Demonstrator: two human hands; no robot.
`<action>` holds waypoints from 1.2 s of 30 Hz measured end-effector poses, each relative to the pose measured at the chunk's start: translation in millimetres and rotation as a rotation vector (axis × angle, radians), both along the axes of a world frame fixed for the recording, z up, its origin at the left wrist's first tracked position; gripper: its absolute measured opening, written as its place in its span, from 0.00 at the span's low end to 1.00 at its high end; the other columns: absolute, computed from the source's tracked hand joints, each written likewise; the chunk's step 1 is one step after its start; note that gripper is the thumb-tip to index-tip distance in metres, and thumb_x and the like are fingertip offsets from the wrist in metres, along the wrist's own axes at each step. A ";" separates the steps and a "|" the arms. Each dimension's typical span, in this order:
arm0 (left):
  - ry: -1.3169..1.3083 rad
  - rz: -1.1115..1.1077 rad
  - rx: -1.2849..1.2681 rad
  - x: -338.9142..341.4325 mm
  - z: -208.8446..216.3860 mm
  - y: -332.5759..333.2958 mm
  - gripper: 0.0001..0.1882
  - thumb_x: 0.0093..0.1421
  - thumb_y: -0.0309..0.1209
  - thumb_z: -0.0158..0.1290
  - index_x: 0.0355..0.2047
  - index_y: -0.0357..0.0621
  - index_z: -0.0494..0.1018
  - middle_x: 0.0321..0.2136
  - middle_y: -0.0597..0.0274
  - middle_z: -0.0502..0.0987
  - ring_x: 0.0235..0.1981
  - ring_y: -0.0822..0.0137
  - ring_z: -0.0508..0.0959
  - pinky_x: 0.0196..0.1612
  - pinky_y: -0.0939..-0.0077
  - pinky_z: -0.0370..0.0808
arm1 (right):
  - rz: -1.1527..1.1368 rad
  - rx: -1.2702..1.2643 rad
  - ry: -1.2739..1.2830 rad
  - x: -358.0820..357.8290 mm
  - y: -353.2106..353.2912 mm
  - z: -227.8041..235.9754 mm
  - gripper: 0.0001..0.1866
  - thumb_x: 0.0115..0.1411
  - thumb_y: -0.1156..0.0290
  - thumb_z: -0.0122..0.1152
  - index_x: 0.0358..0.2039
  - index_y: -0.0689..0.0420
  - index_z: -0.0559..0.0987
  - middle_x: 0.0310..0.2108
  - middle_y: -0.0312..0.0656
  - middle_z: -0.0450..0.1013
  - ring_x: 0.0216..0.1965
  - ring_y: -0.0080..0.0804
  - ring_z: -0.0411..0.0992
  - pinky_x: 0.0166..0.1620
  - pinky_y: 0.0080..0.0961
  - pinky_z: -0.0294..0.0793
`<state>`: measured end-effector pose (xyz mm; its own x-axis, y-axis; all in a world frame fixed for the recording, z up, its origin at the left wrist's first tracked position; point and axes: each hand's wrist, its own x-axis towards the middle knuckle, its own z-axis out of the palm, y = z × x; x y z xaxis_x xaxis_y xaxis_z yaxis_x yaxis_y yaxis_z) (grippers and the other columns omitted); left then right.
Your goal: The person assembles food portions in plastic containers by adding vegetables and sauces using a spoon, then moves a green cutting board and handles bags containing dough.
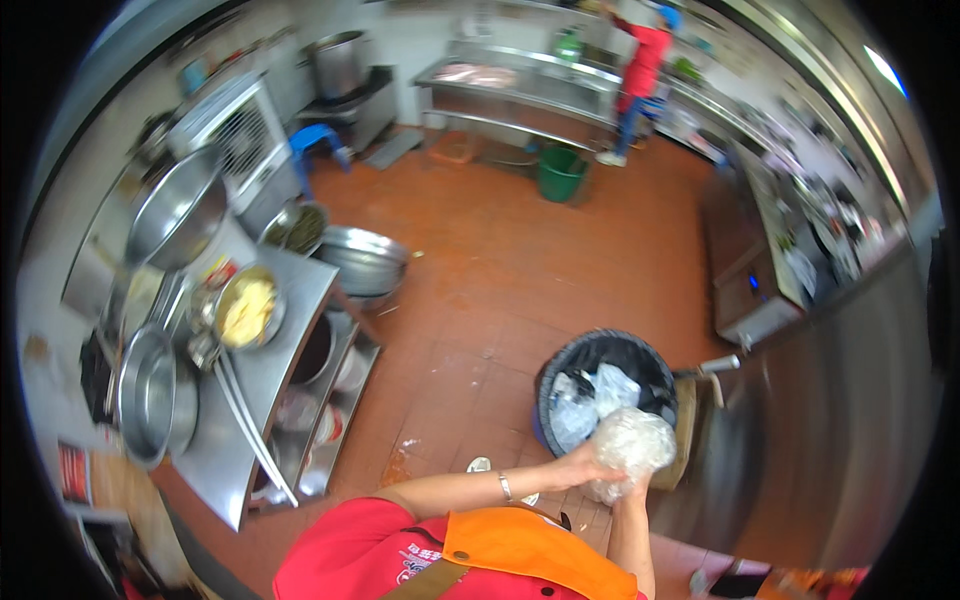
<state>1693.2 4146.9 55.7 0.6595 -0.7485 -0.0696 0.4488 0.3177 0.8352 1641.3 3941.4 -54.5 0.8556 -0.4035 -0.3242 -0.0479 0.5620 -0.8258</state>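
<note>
A crumpled bundle of clear plastic bag (640, 440) is held between my two hands at the lower right. My left hand (585, 465) grips its left side, the fingers closed against the plastic. My right hand (630, 490) holds it from below, with part of the fingers hidden by the plastic. Just beyond the bundle stands a round trash bin (545, 400) lined with a black bag. Crumpled clear plastic (575, 418) lies inside that bin, and my bundle overlaps its near rim in the view.
On the left, a steel table (305, 275) carries a pot of yellow food (247, 310), large steel basins (160, 395) and long tongs-like rods (250, 425). A steel cabinet (840, 440) is at right. A person in red (648, 65) works far off near a green bucket (562, 175).
</note>
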 end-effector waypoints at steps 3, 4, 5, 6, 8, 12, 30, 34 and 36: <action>0.119 -0.003 -0.094 -8.4 -22.8 -20.5 0.42 0.57 0.33 0.64 0.66 0.38 0.55 0.62 0.55 0.65 0.63 0.63 0.64 0.66 0.69 0.61 | 0.251 -0.437 -0.042 -4.5 39.3 119.8 0.31 0.64 0.63 0.59 0.64 0.58 0.64 0.59 0.43 0.68 0.60 0.36 0.67 0.62 0.33 0.68; 0.167 -0.024 -0.142 -10.5 -32.6 -32.4 0.37 0.60 0.33 0.61 0.65 0.38 0.57 0.61 0.55 0.67 0.61 0.64 0.68 0.65 0.69 0.65 | 0.328 -0.763 -0.087 -13.4 35.9 145.5 0.34 0.61 0.65 0.62 0.65 0.58 0.63 0.59 0.44 0.68 0.60 0.35 0.67 0.62 0.32 0.68; 0.366 -0.019 -0.128 -12.1 -46.2 -42.7 0.31 0.64 0.34 0.56 0.64 0.39 0.59 0.59 0.55 0.69 0.58 0.64 0.70 0.62 0.69 0.68 | 0.348 -0.787 -0.111 -26.3 26.3 147.6 0.37 0.60 0.65 0.63 0.67 0.58 0.60 0.62 0.45 0.65 0.62 0.36 0.65 0.63 0.32 0.67; 0.566 -0.034 -0.093 -15.2 -54.2 -53.2 0.26 0.68 0.35 0.51 0.62 0.39 0.62 0.57 0.55 0.71 0.56 0.64 0.73 0.60 0.69 0.72 | 0.350 -0.821 -0.118 -44.7 14.8 148.5 0.40 0.59 0.66 0.64 0.68 0.58 0.58 0.65 0.46 0.62 0.64 0.37 0.63 0.64 0.31 0.65; 0.461 -0.109 0.015 -18.3 -37.4 -59.7 0.21 0.72 0.37 0.42 0.60 0.40 0.64 0.55 0.55 0.73 0.52 0.63 0.76 0.56 0.67 0.76 | 0.369 -1.177 -0.044 -78.7 -1.9 164.1 0.43 0.58 0.68 0.64 0.71 0.55 0.53 0.67 0.45 0.58 0.66 0.40 0.60 0.68 0.36 0.59; 0.140 0.050 0.194 -31.3 -75.7 -69.2 0.21 0.70 0.37 0.46 0.57 0.38 0.67 0.52 0.56 0.76 0.53 0.60 0.76 0.54 0.63 0.77 | 0.125 -0.776 0.253 -147.8 -10.2 186.5 0.39 0.61 0.68 0.62 0.70 0.50 0.55 0.67 0.47 0.57 0.60 0.40 0.68 0.61 0.37 0.70; 0.013 -1.298 0.192 -384.2 3.1 -279.6 0.46 0.62 0.37 0.59 0.72 0.45 0.42 0.67 0.51 0.57 0.68 0.59 0.57 0.67 0.63 0.59 | -0.941 -0.318 0.201 -530.3 -70.8 115.3 0.31 0.59 0.73 0.65 0.61 0.63 0.64 0.52 0.47 0.71 0.53 0.36 0.72 0.56 0.33 0.73; 0.048 -1.262 0.142 -437.8 -10.3 -341.4 0.38 0.62 0.32 0.59 0.68 0.42 0.53 0.62 0.54 0.64 0.63 0.62 0.65 0.63 0.64 0.66 | -0.843 -0.885 0.631 -556.9 -117.4 128.8 0.37 0.58 0.63 0.67 0.63 0.62 0.61 0.55 0.56 0.68 0.57 0.48 0.70 0.59 0.38 0.68; 0.164 -1.181 0.361 -450.1 -7.1 -382.0 0.31 0.61 0.30 0.60 0.63 0.40 0.61 0.56 0.57 0.71 0.56 0.64 0.72 0.58 0.66 0.72 | -0.798 -0.849 0.576 -564.1 -152.3 132.4 0.41 0.57 0.61 0.67 0.65 0.62 0.58 0.56 0.58 0.67 0.58 0.52 0.68 0.61 0.39 0.67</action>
<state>1243.0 3764.8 48.6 -0.4392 -0.7982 -0.4122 0.4111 -0.5866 0.6978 1077.2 3789.2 78.0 0.1096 -0.9930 0.0435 -0.4096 -0.0850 -0.9083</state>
